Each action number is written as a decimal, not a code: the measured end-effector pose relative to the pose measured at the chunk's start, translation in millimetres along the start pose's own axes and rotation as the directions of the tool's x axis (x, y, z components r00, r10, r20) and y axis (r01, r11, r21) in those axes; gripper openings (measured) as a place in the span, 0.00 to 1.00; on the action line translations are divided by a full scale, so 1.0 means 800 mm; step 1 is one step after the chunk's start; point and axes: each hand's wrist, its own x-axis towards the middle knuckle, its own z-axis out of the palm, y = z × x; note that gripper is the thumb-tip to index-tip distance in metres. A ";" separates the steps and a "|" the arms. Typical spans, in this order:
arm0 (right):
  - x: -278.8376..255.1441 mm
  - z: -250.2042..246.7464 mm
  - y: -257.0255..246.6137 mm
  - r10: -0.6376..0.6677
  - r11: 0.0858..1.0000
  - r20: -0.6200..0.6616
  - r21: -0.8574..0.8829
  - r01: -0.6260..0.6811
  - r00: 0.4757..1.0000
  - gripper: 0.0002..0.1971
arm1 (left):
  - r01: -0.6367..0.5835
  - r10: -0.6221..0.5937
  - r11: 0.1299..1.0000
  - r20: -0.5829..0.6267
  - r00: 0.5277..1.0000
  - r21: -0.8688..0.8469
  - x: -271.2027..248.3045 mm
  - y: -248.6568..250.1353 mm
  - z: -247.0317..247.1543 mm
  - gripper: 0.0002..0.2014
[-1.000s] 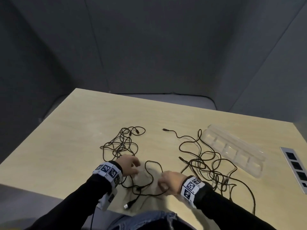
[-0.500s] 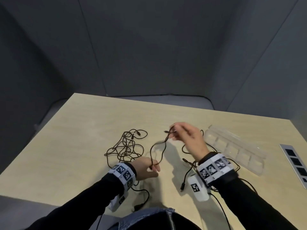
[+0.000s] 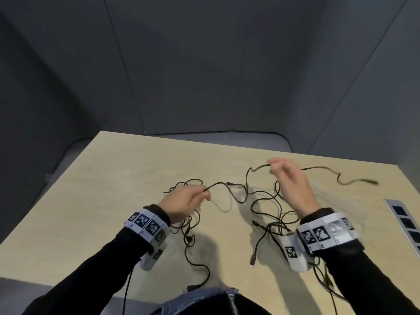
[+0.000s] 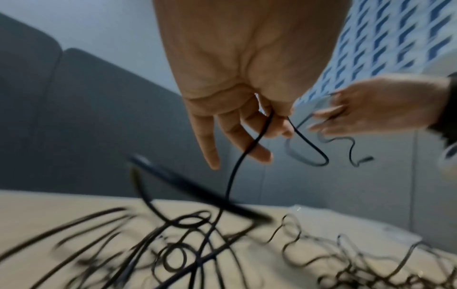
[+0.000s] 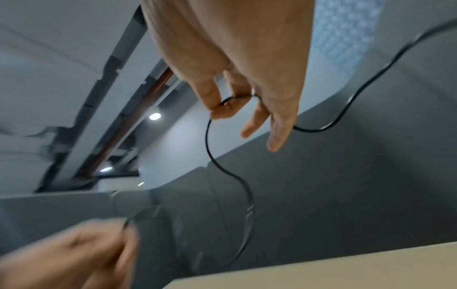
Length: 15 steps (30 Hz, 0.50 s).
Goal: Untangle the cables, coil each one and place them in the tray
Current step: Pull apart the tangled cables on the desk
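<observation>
A thin black cable (image 3: 261, 166) hangs in the air between both hands above the wooden table (image 3: 113, 189). My left hand (image 3: 204, 194) pinches it low on the left, seen in the left wrist view as the left hand (image 4: 277, 117) with the strand running down from the fingers. My right hand (image 3: 273, 167) is raised further back and pinches the same cable between thumb and finger (image 5: 217, 109). Its free end (image 3: 370, 181) swings out to the right. Tangled black cables (image 3: 272, 214) lie under and between the hands. The clear tray (image 3: 336, 196) is blurred behind the right hand.
A socket strip (image 3: 404, 223) is set into the table at the right edge. One loose plug (image 3: 252, 262) lies near the front, and another cable (image 3: 200, 267) trails toward my lap. Grey partition walls close off the back and sides.
My right hand left the front edge, rose and moved back and right, lifting a cable whose end now flies out to the right. The left hand moved back, raising its stretch of cable.
</observation>
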 end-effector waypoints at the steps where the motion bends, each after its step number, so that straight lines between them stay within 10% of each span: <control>1: -0.005 0.019 0.000 -0.016 1.000 0.113 -0.018 0.018 0.993 0.09 | -0.038 0.038 0.998 -0.003 0.999 0.050 0.005 0.012 -0.002 0.15; 6: -0.020 0.080 0.013 0.051 0.998 0.465 0.005 -0.060 0.884 0.15 | -0.101 0.104 0.993 -0.041 0.994 0.064 0.023 0.035 0.003 0.14; 10: -0.010 0.069 -0.002 0.162 0.902 0.254 0.354 -0.247 0.954 0.13 | 0.033 -0.033 0.999 -0.018 0.999 -0.025 0.019 0.005 0.009 0.15; 15: 0.031 -0.007 -0.054 0.199 0.624 -0.032 0.775 -0.102 0.979 0.12 | 0.188 -0.181 0.982 0.191 0.965 -0.018 -0.007 -0.026 0.037 0.12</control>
